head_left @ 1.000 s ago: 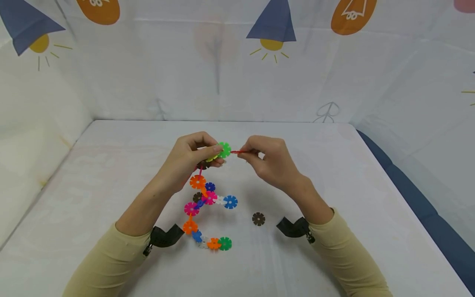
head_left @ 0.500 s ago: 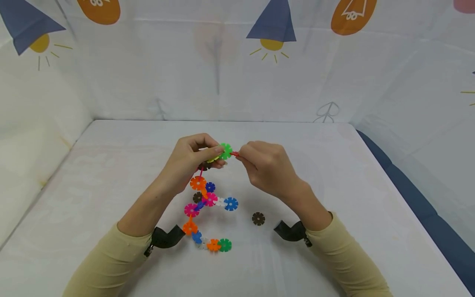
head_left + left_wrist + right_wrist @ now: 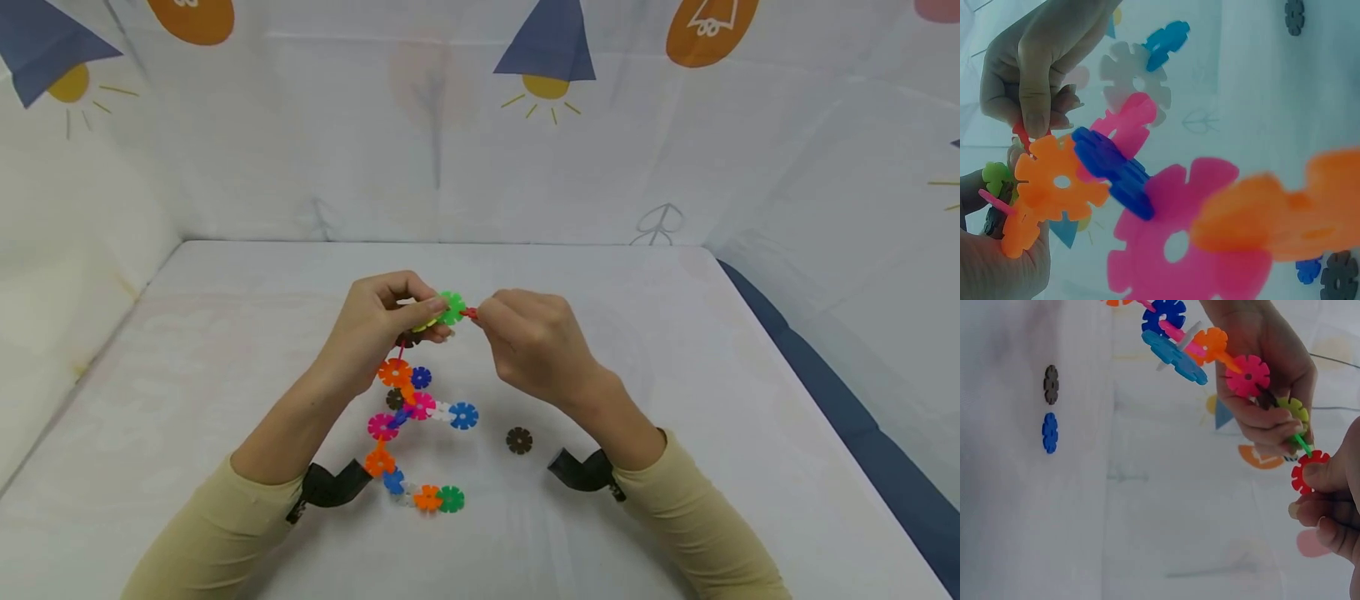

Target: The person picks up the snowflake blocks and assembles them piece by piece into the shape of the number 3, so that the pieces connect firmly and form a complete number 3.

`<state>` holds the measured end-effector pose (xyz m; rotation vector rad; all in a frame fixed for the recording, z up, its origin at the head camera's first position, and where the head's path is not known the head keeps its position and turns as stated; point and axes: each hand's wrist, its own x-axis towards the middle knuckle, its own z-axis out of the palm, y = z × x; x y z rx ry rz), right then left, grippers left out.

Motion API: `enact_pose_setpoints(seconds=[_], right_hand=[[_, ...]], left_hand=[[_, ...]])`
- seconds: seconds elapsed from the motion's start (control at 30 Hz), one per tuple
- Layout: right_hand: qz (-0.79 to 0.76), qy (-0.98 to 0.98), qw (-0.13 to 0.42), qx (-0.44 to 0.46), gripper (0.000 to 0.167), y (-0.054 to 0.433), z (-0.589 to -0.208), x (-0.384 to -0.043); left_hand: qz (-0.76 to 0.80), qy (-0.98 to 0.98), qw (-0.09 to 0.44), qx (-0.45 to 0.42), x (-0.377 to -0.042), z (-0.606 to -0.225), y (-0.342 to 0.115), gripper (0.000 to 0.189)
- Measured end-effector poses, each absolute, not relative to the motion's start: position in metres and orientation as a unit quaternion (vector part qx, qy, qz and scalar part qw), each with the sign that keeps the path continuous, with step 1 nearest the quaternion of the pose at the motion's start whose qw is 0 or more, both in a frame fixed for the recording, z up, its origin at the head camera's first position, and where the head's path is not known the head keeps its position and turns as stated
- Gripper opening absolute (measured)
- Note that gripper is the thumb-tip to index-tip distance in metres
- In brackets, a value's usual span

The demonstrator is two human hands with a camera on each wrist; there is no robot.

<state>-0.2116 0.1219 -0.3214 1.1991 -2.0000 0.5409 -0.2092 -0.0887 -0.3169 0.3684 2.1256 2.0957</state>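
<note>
A chain of interlocking flower-shaped plastic discs [image 3: 382, 427] in pink, orange, blue, white and other colours hangs below my left hand [image 3: 378, 321]. Thumb and fingers of that hand pinch the chain near its upper end, at a yellow disc [image 3: 1295, 409] and a bright green disc [image 3: 452, 308]. My right hand [image 3: 536, 342] pinches a red disc [image 3: 1307, 472] between thumb and index finger. The red disc meets the edge of the green disc; how deep the slots interlock cannot be made out. Part of the red disc is hidden by the right fingers.
On the white table [image 3: 637, 333], a loose brown disc [image 3: 519, 440] lies between the forearms. A second brown disc [image 3: 394, 399] and a dark blue disc [image 3: 421, 377] appear behind the chain. Printed white cloth [image 3: 337, 125] rises behind the table.
The right hand has shifted slightly left and turned so its back faces up. The red disc has come closer against the green disc. The left hand holds its place on the chain.
</note>
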Motion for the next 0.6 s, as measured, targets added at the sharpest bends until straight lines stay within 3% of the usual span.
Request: enact_pose_setpoints(seconds=[0.6], right_hand=[[0.187,-0.783,0.39,0.448,0.018,0.1175,-0.3226,-0.2087]], left_hand=[[0.699,0.704,0.068,0.108,-0.2074,-0.3173,-0.086,0.015]])
